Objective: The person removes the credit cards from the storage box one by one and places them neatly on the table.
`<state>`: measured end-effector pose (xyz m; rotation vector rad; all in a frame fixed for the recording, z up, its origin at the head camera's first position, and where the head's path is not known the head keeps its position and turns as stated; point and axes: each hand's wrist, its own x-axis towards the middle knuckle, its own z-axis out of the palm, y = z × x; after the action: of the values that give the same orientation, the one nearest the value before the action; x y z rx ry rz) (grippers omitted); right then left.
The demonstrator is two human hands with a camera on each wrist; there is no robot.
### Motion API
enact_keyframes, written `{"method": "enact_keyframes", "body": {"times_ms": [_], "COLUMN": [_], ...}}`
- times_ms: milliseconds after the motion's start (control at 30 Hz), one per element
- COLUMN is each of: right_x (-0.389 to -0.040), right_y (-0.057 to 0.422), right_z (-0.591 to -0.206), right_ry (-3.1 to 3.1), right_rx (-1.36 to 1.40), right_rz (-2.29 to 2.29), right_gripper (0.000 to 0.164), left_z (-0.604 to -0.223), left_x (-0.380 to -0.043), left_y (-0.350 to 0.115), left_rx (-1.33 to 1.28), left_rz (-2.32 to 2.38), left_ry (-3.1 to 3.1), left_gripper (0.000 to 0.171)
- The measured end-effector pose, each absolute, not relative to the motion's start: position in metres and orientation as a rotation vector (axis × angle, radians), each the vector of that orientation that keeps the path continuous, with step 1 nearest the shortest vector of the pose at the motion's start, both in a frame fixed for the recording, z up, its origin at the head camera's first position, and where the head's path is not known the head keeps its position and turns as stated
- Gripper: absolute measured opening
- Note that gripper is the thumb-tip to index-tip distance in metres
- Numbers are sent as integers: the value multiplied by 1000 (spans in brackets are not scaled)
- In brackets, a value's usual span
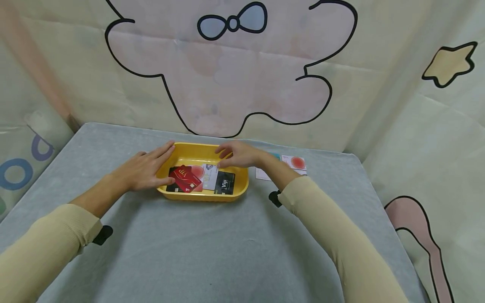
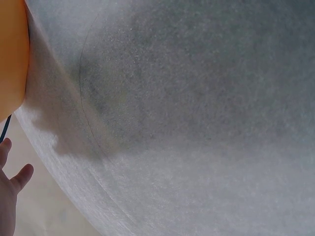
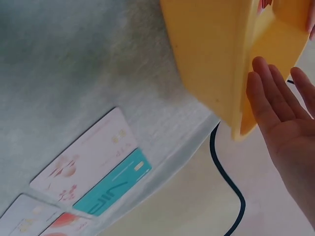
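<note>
A yellow plastic tray (image 1: 197,196) sits near the table's far edge, with several cards in it. Among them are a red VIP card (image 1: 185,179), a white card (image 1: 210,176) and a black VIP card (image 1: 225,183). Along the tray's left rim rests my left hand (image 1: 145,170), fingers extended and thumb apart. My right hand (image 1: 240,155) is over the tray's right end, its fingers loosely bent above the cards. The right wrist view shows this hand (image 3: 285,128) with nothing between its fingers. Whether a fingertip touches the white card I cannot tell.
Right of the tray, several more cards lie on the grey cloth-covered table (image 1: 212,248). A teal card (image 3: 114,183) and a pale flowered card (image 3: 87,153) lie side by side there. Behind the table hangs a printed curtain (image 1: 242,84).
</note>
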<state>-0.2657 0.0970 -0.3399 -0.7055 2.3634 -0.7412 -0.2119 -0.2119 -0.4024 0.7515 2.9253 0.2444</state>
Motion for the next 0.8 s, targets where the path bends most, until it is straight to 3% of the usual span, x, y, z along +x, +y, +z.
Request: {"method": "enact_keyframes", "body": {"times_ms": [800], "right_x": [-273], "right_y": [69], "right_z": [-350], "right_ry": [2266], "right_rx": [-602], "right_rz": [-559], "right_gripper": [59], "left_z": [-403], "left_x": [-213], "left_y": [-212], "left_rx": [736], "left_rz": [240], "left_ry": [2929], "left_gripper": [100]}}
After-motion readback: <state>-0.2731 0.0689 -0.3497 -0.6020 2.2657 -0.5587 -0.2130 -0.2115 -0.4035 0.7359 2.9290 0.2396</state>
